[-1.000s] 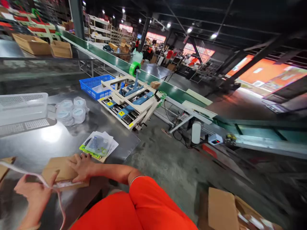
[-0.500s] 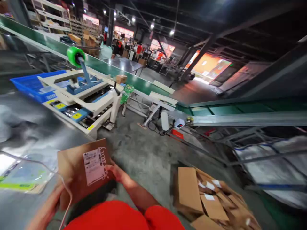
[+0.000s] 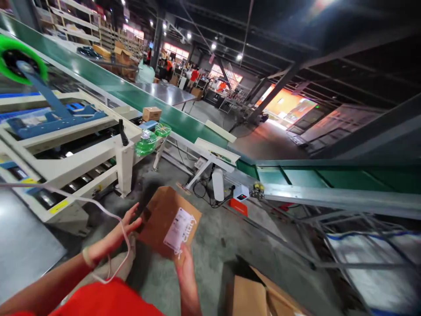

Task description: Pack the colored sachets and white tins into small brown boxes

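Observation:
In the head view a brown cardboard box (image 3: 154, 224) with a white printed label (image 3: 177, 230) is held out in front of me, tilted, over the floor. My right hand (image 3: 186, 263) grips its lower right edge, the thumb by the label's lower corner. At the box's left side is my left hand (image 3: 120, 232), its fingers spread; whether the fingertips touch the cardboard I cannot tell. A pale cable (image 3: 95, 202) runs in front of my left wrist and hand.
A roller machine (image 3: 82, 162) with a green wheel stands at left, beside a metal table (image 3: 26, 237). A green conveyor belt (image 3: 184, 118) crosses ahead, carrying on to a second one (image 3: 329, 175) at right. A large open carton (image 3: 250, 296) sits on the floor at lower right.
The box has moved right, away from the metal table, and turned. My left hand has come off its lower left side and spread its fingers. My view has shifted toward the conveyor.

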A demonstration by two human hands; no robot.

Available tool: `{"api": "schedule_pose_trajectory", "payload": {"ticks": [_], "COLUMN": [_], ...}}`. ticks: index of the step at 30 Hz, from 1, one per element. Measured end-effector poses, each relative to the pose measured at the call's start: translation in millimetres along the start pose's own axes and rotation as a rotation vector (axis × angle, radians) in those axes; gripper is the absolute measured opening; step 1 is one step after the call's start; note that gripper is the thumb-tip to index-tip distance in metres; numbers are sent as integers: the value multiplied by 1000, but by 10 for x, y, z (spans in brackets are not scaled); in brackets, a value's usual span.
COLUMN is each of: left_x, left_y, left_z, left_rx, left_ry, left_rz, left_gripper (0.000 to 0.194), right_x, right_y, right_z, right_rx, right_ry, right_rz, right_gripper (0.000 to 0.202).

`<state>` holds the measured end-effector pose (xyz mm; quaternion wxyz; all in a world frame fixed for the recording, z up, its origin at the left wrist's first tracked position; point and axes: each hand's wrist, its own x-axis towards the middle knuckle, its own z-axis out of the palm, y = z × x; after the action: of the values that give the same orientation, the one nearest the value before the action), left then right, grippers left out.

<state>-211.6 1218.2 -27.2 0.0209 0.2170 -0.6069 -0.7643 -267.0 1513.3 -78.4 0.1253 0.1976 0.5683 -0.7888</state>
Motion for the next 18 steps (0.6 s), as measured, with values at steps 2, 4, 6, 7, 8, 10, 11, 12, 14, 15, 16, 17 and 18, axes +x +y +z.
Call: {"api": "schedule_pose_trajectory", "payload": {"ticks": [2,4,6,7,8,10,11,12,14,15,16,17,18], "left_x": [572,1113,1570,1757,1913,2148,2235,2309,2434,2492,2548,2604,2658], "left_y": [-28,1,108,187,279,468,551,619,699,713,716,712,707], "left_z": [186,334,413,421,410,342,295,244,146,102,64,33,10], "left_rx": [68,72,72,85,106,153,176,202,260,287,309,323,325], "left_ry": [-70,-276,-511,-589,-636,-630,-599,-562,-456,-386,-318,-249,-184], "left_rz": [80,76,43,31,21,3,-9,-24,-55,-77,-104,-133,-161], "left_gripper": [124,115,106,102,97,94,95,98,103,106,108,109,110], "right_x": [520,1091,1691,1992,2289,2861,3132,3392,3878,4106,4324,4533,4731], "right_y": [-196,-485,-874,-1096,-1327,-1780,-1988,-2180,-2514,-2660,-2793,-2913,-3018], "right_z": [-90,-82,85,241,446,984,1305,1650,2390,2779,3178,3587,4002], "right_rx": [83,105,80,64,51,43,43,46,19,-10,-60,-130,-224], "right_ry": [107,165,169,151,125,79,56,38,-59,-115,-166,-201,-223], "right_rz": [-17,-74,-155,-197,-237,-328,-378,-430,-477,-478,-481,-495,-536], "right_gripper": [67,64,55,52,49,47,47,50,65,75,84,91,96]}}
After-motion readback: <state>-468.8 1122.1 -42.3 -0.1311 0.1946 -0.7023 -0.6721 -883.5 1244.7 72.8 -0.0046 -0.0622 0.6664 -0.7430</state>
